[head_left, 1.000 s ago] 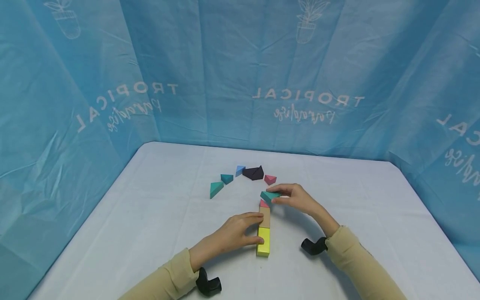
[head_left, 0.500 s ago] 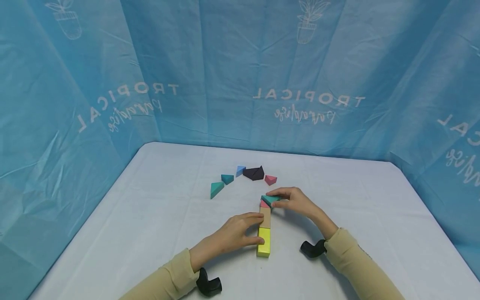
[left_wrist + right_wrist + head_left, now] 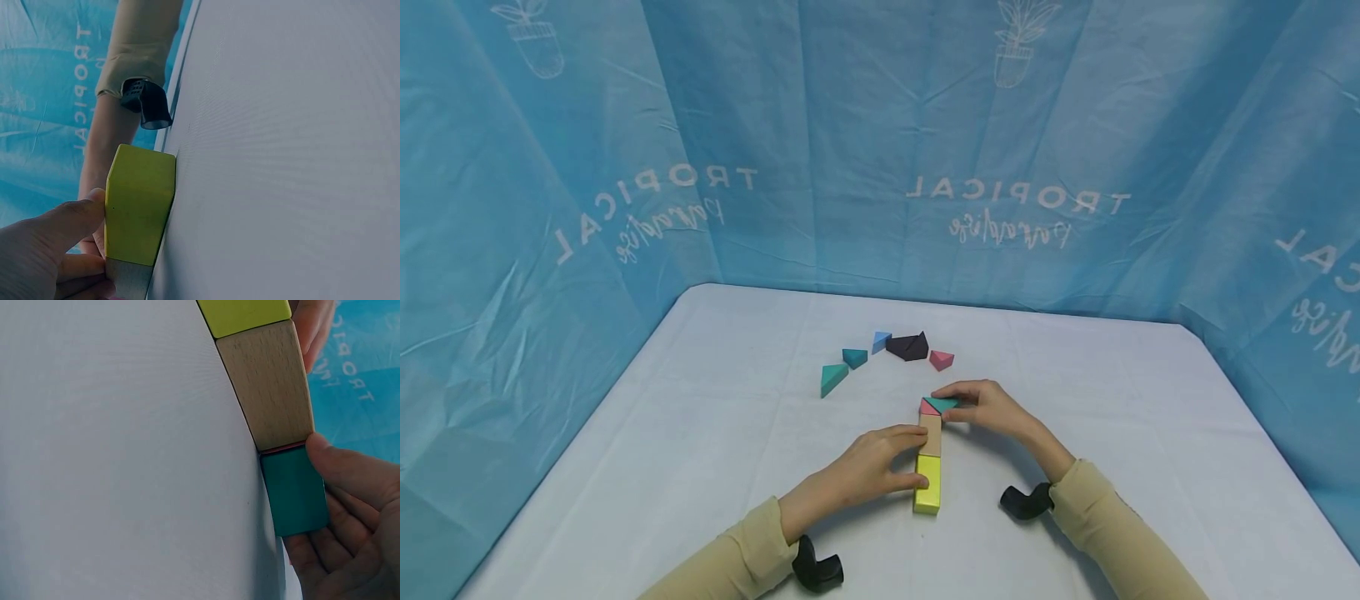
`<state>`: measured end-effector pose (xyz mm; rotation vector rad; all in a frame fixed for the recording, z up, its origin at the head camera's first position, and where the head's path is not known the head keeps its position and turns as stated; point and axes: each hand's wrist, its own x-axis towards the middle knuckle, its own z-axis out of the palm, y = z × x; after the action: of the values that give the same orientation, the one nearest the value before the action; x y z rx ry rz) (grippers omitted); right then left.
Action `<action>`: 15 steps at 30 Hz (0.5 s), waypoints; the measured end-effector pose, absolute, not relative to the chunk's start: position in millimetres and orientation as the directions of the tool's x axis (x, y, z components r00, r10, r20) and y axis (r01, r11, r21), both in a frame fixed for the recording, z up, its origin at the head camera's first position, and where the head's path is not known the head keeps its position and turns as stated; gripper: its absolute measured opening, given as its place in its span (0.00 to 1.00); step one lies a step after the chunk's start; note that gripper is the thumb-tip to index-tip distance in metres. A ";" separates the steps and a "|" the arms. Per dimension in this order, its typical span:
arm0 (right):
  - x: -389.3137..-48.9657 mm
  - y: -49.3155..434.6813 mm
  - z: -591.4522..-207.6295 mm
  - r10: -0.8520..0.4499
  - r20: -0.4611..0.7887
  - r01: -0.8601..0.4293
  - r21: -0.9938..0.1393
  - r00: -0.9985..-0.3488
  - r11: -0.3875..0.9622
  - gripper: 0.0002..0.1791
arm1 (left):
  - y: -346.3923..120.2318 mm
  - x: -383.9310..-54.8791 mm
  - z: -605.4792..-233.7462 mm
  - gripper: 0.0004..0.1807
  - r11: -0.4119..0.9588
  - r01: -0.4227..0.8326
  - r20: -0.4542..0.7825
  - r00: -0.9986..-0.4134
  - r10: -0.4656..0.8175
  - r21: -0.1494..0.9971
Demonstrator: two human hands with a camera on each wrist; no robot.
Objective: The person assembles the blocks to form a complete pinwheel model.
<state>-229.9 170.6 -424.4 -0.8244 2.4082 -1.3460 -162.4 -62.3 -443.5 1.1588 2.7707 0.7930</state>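
A row of blocks lies on the white table: a yellow block (image 3: 931, 467) nearest me, then a natural wood block (image 3: 932, 437), with a small pink triangular block (image 3: 927, 407) at its far end. My right hand (image 3: 1000, 410) pinches a teal triangular block (image 3: 940, 404) between thumb and fingers, its slanted side against the pink one. In the right wrist view, the teal block's flat face (image 3: 294, 490) lines up below the wood block. My left hand (image 3: 868, 462) rests its thumb on the yellow block and extended fingers on the wood block, as the left wrist view also shows.
Farther back, several triangular blocks form an arc: green (image 3: 832, 378), dark teal (image 3: 854, 357), blue (image 3: 881, 341), black pieces (image 3: 906, 346) and pink-red (image 3: 942, 359). Blue printed cloth (image 3: 865, 242) hangs behind the table (image 3: 737, 433). Black wrist cameras (image 3: 817, 568) sit under both sleeves.
My right hand has brought the teal triangular block down and toward me, from above the row's far end to against the pink triangular block. My left hand has stayed in place.
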 end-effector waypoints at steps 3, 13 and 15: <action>-230.1 170.9 -425.2 -0.594 0.049 -0.356 -0.839 -0.803 0.412 0.19 | -62.7 -162.2 -443.3 0.33 0.592 0.656 0.158 -0.721 0.674 0.469; -243.7 171.0 -429.2 -0.586 0.042 -0.290 -0.896 -0.809 0.336 0.16 | -62.9 -161.8 -441.1 0.33 0.587 0.655 0.154 -0.719 0.678 0.475; -248.7 168.8 -431.2 -0.589 0.038 -0.278 -0.905 -0.807 0.323 0.15 | -62.6 -162.4 -441.0 0.33 0.585 0.659 0.155 -0.716 0.681 0.473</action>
<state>-248.7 168.8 -431.2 -0.7786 2.2946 -1.4783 -162.4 -62.6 -441.0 1.1666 2.7586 0.7947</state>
